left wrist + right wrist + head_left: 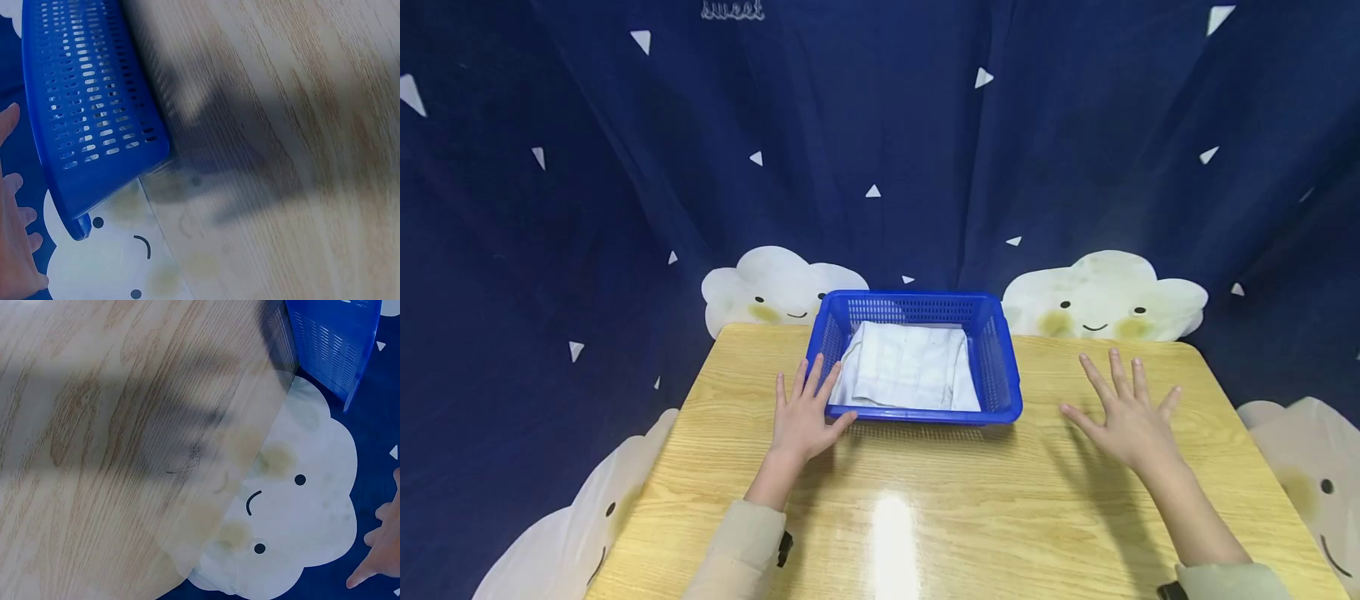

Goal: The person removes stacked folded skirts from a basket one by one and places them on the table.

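OK, biggest first: dark navy fabric backdrop [880, 108] behind and at both sides, printed with scattered white triangles and smiling white clouds [1101, 292]; white lettering "sweet" [733, 9] at the top.

Next, the light wood-grain surface [1000, 492], rounded far corners, bright glare streak near the front edge of view, hand shadows on it.

Blue rectangular plastic basket [925, 415], perforated walls, sits upright at the far middle of the surface, long side facing the person. Wall slots clear in both wrist views.

Folded white cloth [902, 362] lies flat inside the basket, layered, spanning most of the floor, nearer the left wall than the right.

Hands: both bare, fingers straight and spread, gripping nothing. Left hand [802, 423] is at the basket's near left corner, overlapping it in the head view; left wrist view shows a gap between fingers and rim. Right hand [1133, 423] is over the surface, right of the basket, well apart from it.

Beige sleeves [741, 542] on both forearms. Smallest: black fittings [785, 548] at the cuffs, partly hidden, type unclear.
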